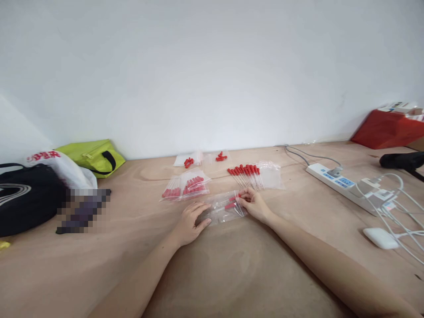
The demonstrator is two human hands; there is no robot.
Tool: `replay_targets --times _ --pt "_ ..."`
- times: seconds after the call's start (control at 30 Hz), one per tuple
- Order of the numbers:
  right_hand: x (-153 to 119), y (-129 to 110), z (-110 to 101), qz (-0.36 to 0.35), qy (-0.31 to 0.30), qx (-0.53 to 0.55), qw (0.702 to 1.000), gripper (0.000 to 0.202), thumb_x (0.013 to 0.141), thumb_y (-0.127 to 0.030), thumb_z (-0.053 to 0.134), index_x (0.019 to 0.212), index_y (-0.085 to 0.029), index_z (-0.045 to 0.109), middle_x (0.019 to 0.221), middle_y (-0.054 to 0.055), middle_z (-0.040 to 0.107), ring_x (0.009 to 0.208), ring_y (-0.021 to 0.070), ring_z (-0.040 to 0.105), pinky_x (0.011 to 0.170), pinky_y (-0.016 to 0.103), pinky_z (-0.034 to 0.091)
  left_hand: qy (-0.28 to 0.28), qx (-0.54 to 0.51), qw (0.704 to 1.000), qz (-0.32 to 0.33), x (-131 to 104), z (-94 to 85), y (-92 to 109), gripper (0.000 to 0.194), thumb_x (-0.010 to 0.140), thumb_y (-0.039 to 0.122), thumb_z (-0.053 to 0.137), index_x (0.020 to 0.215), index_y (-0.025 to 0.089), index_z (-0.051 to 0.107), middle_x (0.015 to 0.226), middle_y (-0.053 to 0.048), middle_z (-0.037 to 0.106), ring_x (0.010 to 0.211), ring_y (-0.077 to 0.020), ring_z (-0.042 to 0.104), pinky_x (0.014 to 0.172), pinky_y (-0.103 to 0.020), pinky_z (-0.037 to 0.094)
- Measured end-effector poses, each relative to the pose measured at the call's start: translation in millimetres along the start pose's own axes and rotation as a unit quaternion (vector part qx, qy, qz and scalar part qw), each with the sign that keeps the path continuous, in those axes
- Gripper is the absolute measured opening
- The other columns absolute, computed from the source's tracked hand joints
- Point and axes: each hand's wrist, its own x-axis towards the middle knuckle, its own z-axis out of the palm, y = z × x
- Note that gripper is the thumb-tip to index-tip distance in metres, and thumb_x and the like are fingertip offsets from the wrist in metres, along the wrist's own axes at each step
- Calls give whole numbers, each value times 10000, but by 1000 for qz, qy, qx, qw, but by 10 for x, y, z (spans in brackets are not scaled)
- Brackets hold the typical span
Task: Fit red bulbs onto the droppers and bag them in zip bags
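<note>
A clear plastic zip bag lies on the wooden table between my hands, with red-bulbed droppers showing in it. At its left end, my left hand rests its fingertips and thumb on the edge, thumb and fingers apart. My right hand is closed at the bag's right end, pinching a dropper by its red bulb. Beyond my right hand, several loose droppers lie fanned out with red bulbs pointing away. Filled bags of droppers lie beyond my left hand.
Small red bulbs sit on flat bags at the back, beside another red bulb cluster. A power strip with cables and a white charger stands right. A black bag and a lime-green bag are left; a red bag far right.
</note>
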Motion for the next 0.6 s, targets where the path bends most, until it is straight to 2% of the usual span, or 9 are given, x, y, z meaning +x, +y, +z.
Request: replay_targets --times 0.17,0.3,0.37,0.43,0.5,0.6 --pt "16 12 -15 -29 -108 -89 990 213 695 -371 555 687 -161 594 626 -4 620 539 108 520 514 228 395 5 0 1000 -1 2 16 -13 345 804 308 495 1128 194 529 1157 -74 568 1106 -230 482 968 -434 363" --pt "50 3 -57 -39 -148 -160 975 255 737 -324 480 554 -161 551 499 -35 541 468 90 466 468 204 353 7 1 1000 4 1 17 -17 331 804 297 493 1117 198 536 1155 -70 571 1106 -228 483 971 -434 360" --pt "103 -12 -103 -47 -104 -199 973 223 735 -283 459 570 -163 548 488 -36 524 451 90 456 458 203 348 10 -1 1000 10 3 15 -19 331 803 300 497 1118 206 535 1149 -62 575 1104 -224 484 967 -427 366" --pt "193 -45 -157 -76 -19 -260 963 150 719 -238 463 655 -164 577 555 -18 562 496 107 490 500 220 379 11 -2 1000 14 5 17 -24 331 803 303 497 1116 203 536 1145 -64 575 1099 -224 486 959 -426 373" --pt "314 -96 -192 -117 54 -338 932 127 703 -192 475 741 -163 593 663 12 605 586 129 535 580 243 411 8 -1 1000 14 8 22 -30 328 805 309 495 1109 196 544 1147 -71 571 1097 -229 485 955 -435 374" --pt "518 -186 -153 -136 77 -447 881 169 719 -141 466 814 -155 604 825 64 627 760 161 574 691 258 422 6 1 1000 16 9 26 -35 318 806 313 494 1094 193 558 1149 -77 568 1095 -233 487 952 -440 375"
